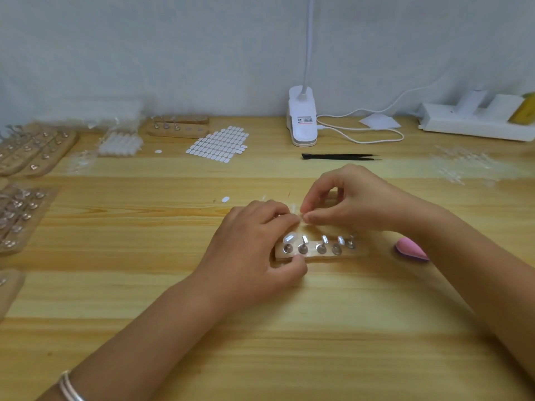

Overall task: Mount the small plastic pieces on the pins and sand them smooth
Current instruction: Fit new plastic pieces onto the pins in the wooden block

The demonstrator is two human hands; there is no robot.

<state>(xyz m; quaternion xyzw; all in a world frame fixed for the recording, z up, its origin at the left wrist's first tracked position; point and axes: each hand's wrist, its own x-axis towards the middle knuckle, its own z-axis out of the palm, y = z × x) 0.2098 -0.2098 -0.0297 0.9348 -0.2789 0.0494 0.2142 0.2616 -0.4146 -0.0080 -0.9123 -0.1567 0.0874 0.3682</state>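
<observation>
The small plastic piece (pixel 302 216) is a clear sliver pinched between thumb and forefinger of the right hand (pixel 356 198), held just above the back edge of the wooden block (pixel 359 251), at about 11 o'clock from the block's middle. It is too small and too glassy to tell which way its tip points or how its long axis lies. The block's own long axis runs from 9 to 3 o'clock, parallel to the table's near edge, and its row of pins (pixel 303 247) leans back toward 12. The leftmost pin already carries a clear oval piece (pixel 289 238); the others show pale tabs on their heads and look bare of plastic. The left hand (pixel 254 250) grips the block's 9 o'clock end, thumb on the front edge and fingers curled over the back, forefinger tip meeting the right hand's pinch. To seat the piece well, I judge she should keep the block braced, centre the piece over the tab, lay its long axis along the pin head, and press evenly so it holds for sanding. A pink sanding tool (pixel 409 250) lies at 3 o'clock, just beside the block. Black tweezers (pixel 341 156) lie at 12, a sheet of white oval tabs (pixel 217 144) at 10 and loose clear pieces (pixel 463 166) at 2, all on the wooden table (pixel 144 299).
</observation>
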